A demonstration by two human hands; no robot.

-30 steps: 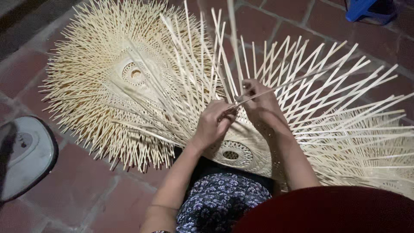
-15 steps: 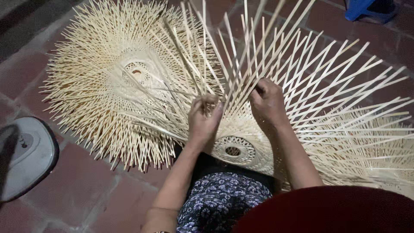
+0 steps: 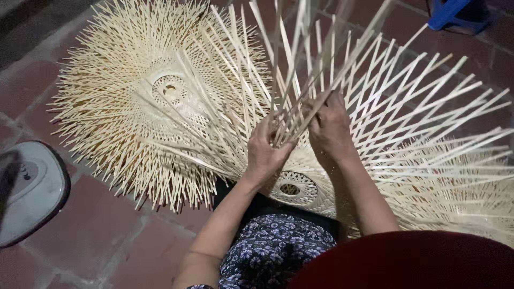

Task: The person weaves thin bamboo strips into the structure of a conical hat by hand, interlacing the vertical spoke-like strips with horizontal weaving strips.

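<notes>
Weaving step in hand: my left hand [image 3: 266, 152] and right hand [image 3: 331, 127] pinch crossing bamboo strips [image 3: 300, 115] above the woven piece [image 3: 293, 187]. Next, I judge, calls for tight interlacing.

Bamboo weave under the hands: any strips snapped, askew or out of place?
Nothing stands out. The left hand and right hand grip upright bamboo strips of the woven piece; loose ends fan out evenly. The finished woven piece lies flat on the brick floor.
</notes>
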